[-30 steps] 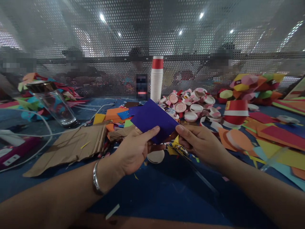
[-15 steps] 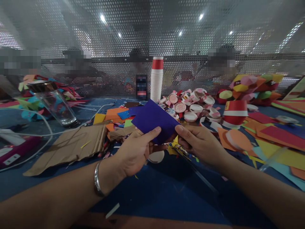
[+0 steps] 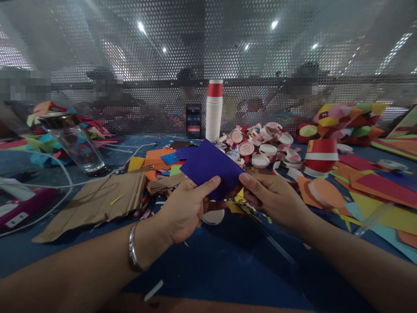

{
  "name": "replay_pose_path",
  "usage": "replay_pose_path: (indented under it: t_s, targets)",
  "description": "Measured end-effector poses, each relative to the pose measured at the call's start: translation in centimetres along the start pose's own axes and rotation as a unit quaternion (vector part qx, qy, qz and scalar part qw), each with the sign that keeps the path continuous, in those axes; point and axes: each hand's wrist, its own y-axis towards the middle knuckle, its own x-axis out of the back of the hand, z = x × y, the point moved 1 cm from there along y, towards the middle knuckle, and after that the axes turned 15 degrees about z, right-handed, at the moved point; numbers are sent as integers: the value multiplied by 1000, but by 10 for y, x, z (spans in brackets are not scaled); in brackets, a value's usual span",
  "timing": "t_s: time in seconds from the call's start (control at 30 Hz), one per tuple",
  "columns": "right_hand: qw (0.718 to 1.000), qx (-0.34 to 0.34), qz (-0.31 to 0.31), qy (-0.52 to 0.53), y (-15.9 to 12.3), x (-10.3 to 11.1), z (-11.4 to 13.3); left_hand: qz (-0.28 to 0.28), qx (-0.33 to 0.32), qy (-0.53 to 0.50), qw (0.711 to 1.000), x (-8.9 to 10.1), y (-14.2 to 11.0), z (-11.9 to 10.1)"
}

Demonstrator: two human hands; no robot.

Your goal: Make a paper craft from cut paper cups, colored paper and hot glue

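Two hands hold a small sheet of violet-blue paper (image 3: 213,163) in the air above the blue bench (image 3: 208,269), close to the middle of the view. The sheet is four-sided and plain on the face that shows, a deep, even colour with a slightly darker tone toward its lower part. It sits turned, one corner pointing to twelve o'clock and another to about nine. Its upper edges look straight and clean. A thin line runs close along the upper right edge; whether this is a fold or a second layer, I cannot tell. The bottom is partly hidden by fingers.

From the paper, the left hand (image 3: 185,208) comes in at seven to eight o'clock. Its grip pinches the sheet, thumb flat on the near face and fingers beneath. A silver bracelet (image 3: 132,247) circles that wrist. The right hand (image 3: 273,191) lies between three and four o'clock, its grip pressed together on the sheet's right corner, thumb on top and fingers curled under.

On the bench, a tall stack of paper cups (image 3: 215,115) stands at twelve o'clock from the sheet, and a heap of cut cup bottoms (image 3: 260,145) spreads at two. A red-and-white cup (image 3: 321,161) is at three; brown corrugated cardboard (image 3: 104,200) lies between eight and nine.
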Motion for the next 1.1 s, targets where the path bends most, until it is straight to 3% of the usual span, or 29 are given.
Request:
replay_pose_path:
  t_s: [0.3, 0.47, 1.1]
  targets:
    - [1000, -6, -14, -25, -1, 0, -1, 5, -23, 66, 998, 2, -3, -3]
    - [1000, -17, -12, -14, -1, -1, 0, -18, -14, 63, 998, 2, -3, -2]
    - [1000, -5, -14, 10, -2, -1, -2, -3, -26, 90, 996, 1, -4, 0]
